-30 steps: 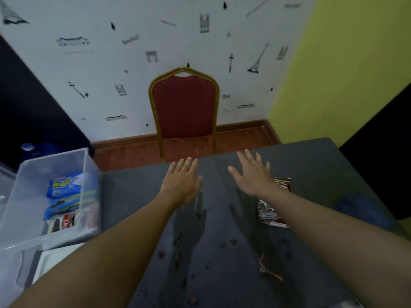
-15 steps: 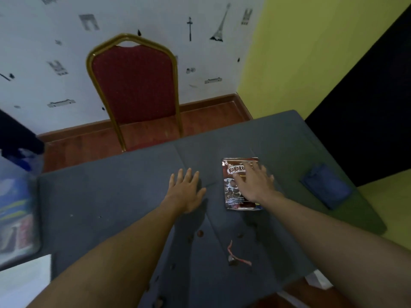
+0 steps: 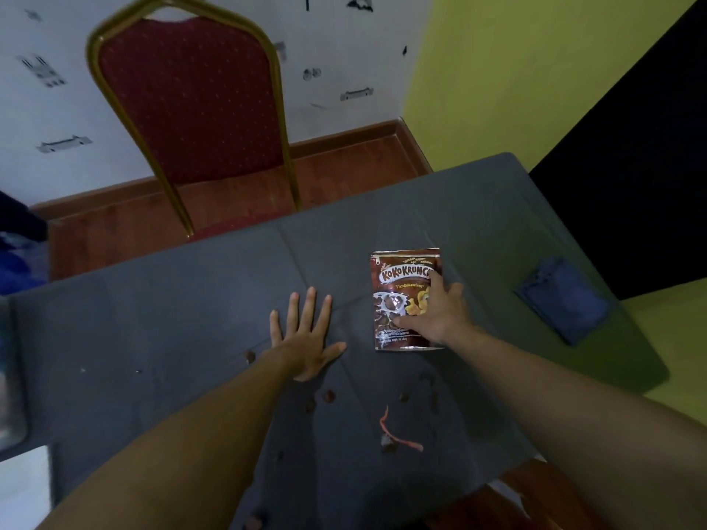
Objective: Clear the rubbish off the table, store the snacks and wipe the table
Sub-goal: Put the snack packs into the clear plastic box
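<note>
Where the grey table fills the lower field, it stands on a reddish wooden floor before a red chair with a gilt frame, a white patterned wall and a yellow wall. The left hand lies flat on the table, fingers spread. The right hand rests on the right half of the snack packet, thumb and forefinger laid straight on it. The packet lies flat right of the table's centre. A folded blue cloth lies near the right edge, well apart. Brown crumbs and a torn reddish strip lie nearer the viewer.

The right hand's other fingers are hidden; the object cut off at the left edge is too blurred to identify.

Half a second earlier the right hand covered more of the packet's upper print; the left hand was already flat beside it
</note>
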